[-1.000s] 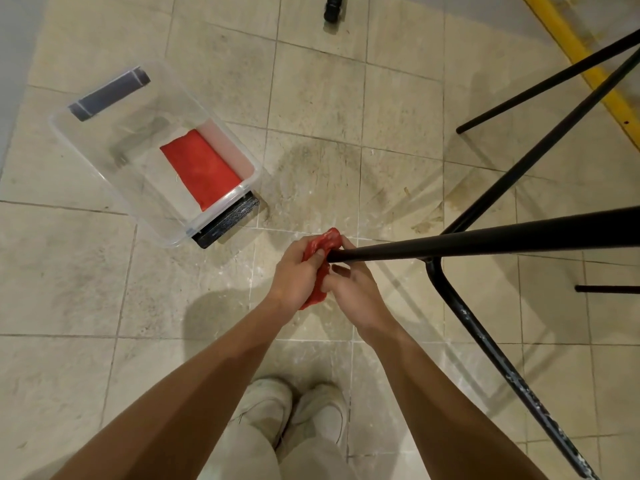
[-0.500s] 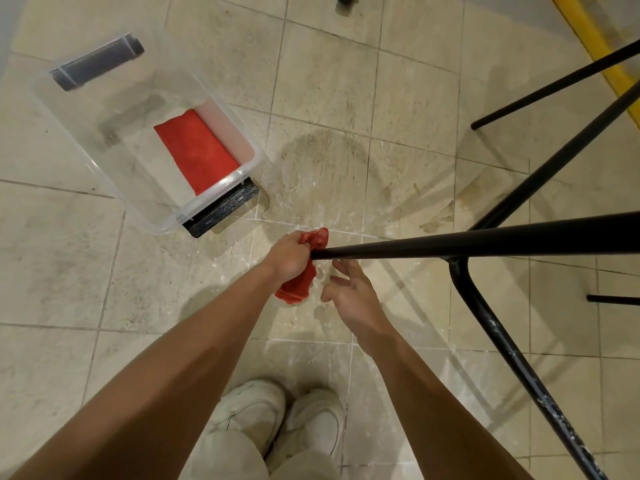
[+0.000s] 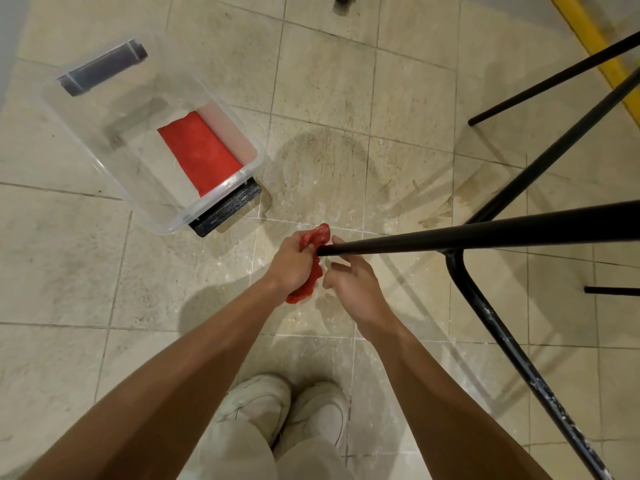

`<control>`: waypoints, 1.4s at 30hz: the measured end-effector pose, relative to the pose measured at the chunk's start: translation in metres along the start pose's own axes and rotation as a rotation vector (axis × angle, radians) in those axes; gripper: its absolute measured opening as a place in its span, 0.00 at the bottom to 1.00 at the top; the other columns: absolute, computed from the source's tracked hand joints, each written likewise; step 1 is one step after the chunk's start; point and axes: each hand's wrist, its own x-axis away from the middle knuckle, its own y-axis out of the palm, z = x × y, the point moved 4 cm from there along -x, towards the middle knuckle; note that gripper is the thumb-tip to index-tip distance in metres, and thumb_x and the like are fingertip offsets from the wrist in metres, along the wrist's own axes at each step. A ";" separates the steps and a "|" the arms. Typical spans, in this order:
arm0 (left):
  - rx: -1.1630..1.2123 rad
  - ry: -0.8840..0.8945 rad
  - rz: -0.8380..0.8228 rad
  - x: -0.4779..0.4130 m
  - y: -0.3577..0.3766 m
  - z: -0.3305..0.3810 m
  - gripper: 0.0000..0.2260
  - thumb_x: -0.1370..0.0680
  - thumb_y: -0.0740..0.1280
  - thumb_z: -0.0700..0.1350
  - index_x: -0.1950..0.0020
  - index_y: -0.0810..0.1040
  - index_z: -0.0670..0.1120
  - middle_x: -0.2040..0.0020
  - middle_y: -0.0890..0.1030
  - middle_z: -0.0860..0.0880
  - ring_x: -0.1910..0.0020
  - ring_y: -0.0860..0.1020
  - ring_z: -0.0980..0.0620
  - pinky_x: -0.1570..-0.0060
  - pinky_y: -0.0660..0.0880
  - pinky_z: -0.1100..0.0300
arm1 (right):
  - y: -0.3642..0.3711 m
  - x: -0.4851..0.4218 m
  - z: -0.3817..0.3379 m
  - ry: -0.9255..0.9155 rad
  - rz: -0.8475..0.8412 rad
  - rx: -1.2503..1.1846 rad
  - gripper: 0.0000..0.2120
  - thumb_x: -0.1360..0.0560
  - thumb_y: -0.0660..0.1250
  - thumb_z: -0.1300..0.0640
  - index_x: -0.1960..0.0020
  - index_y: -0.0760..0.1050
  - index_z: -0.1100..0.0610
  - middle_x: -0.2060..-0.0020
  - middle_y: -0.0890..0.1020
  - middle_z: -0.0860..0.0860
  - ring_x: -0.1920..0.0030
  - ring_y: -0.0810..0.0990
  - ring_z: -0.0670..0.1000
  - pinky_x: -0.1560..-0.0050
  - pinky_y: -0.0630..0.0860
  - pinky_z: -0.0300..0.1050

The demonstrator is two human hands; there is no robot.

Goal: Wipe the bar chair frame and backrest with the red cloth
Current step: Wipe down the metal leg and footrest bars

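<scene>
From the head camera, the only view I have, I'm looking straight down at the tiled floor (image 3: 346, 81) with the chair tipped so one black chair leg (image 3: 485, 235) runs in from the right. The red cloth (image 3: 306, 287) is bunched in my left hand (image 3: 292, 261), right at the tip of that leg. I judge the job to be partway along: the wipe is at the very end of this one leg. Nothing here tells me which other parts are already clean. The lower frame bar (image 3: 502, 334) shows pale flecks, so I'd count it as left to do. The backrest is out of view.

My left hand is closed around the cloth, fingers curled tight, arm stretched forward and down. My right hand (image 3: 353, 285) sits just beside it under the leg's tip, fingers loose and spread, gripping nothing; one finger seems to touch the leg.

A second red cloth (image 3: 201, 154) lies in a clear box (image 3: 221, 188) on the floor, well apart to the left.
</scene>
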 end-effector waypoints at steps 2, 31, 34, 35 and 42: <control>0.052 -0.035 0.021 0.005 0.003 -0.002 0.13 0.18 0.54 0.40 0.34 0.69 0.45 0.60 0.78 0.47 0.64 0.77 0.53 0.69 0.73 0.69 | -0.001 0.003 0.000 0.017 -0.005 0.000 0.30 0.29 0.61 0.67 0.30 0.64 0.47 0.38 0.70 0.44 0.34 0.68 0.46 0.41 0.64 0.41; 0.217 0.220 0.151 0.108 0.039 0.067 0.13 0.19 0.57 0.42 0.38 0.70 0.55 0.43 0.77 0.43 0.45 0.78 0.47 0.42 0.76 0.49 | -0.038 0.088 -0.031 -0.102 0.145 -0.006 0.29 0.26 0.63 0.66 0.29 0.64 0.46 0.36 0.72 0.46 0.39 0.73 0.46 0.52 0.75 0.36; 0.209 0.169 0.146 0.101 0.032 0.067 0.12 0.18 0.56 0.39 0.37 0.71 0.48 0.53 0.78 0.47 0.59 0.78 0.60 0.56 0.75 0.67 | -0.037 0.090 -0.030 -0.103 0.141 0.014 0.33 0.28 0.61 0.70 0.28 0.62 0.47 0.32 0.68 0.45 0.34 0.69 0.48 0.35 0.70 0.50; 0.215 0.170 0.136 0.103 0.032 0.070 0.12 0.18 0.56 0.39 0.38 0.72 0.47 0.56 0.78 0.48 0.62 0.77 0.61 0.61 0.74 0.69 | -0.037 0.090 -0.030 -0.105 0.139 0.016 0.33 0.28 0.61 0.70 0.28 0.62 0.47 0.32 0.68 0.45 0.34 0.68 0.48 0.34 0.69 0.51; 0.188 0.330 0.045 0.110 0.029 0.076 0.14 0.20 0.60 0.39 0.37 0.73 0.49 0.39 0.75 0.48 0.39 0.75 0.49 0.36 0.72 0.48 | -0.035 0.084 -0.030 -0.151 0.158 -0.029 0.30 0.28 0.62 0.67 0.30 0.65 0.46 0.40 0.76 0.47 0.39 0.74 0.44 0.55 0.76 0.32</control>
